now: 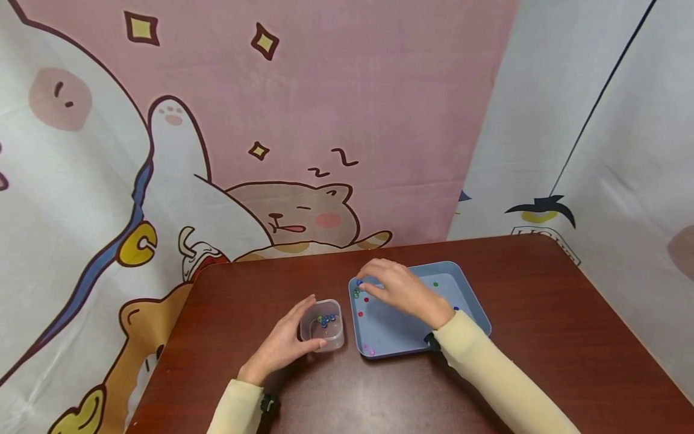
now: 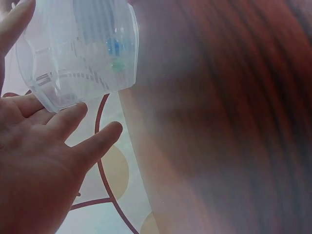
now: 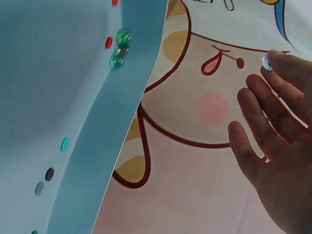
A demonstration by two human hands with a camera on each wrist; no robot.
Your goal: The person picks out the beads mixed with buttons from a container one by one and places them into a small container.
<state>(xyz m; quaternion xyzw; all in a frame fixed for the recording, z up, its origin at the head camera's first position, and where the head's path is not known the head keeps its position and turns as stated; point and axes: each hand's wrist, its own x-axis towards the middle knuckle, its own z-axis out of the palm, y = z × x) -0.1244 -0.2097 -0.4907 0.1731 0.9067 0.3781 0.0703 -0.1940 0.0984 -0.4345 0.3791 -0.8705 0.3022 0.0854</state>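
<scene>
My left hand [image 1: 282,343] holds a clear plastic container [image 1: 335,342] at its side, thumb near and fingers on the far side. Inside the container lie several blue marbles [image 1: 325,323] and a green one [image 1: 320,319]. Over the far left corner of a blue tray [image 1: 396,348], my right hand [image 1: 403,292] pinches a small glassy marble [image 3: 266,62] between thumb and index finger. Green marbles [image 3: 118,60] sit together in the tray's corner below that hand. In the left wrist view the container [image 2: 73,92] partly covers the left fingers.
Small red pieces [image 1: 360,314], pink pieces [image 1: 372,352], a green one [image 1: 435,284] and a dark blue one [image 1: 456,308] lie scattered in the tray. The brown table [image 1: 244,289] ends against a printed cloth [image 1: 379,120] behind it.
</scene>
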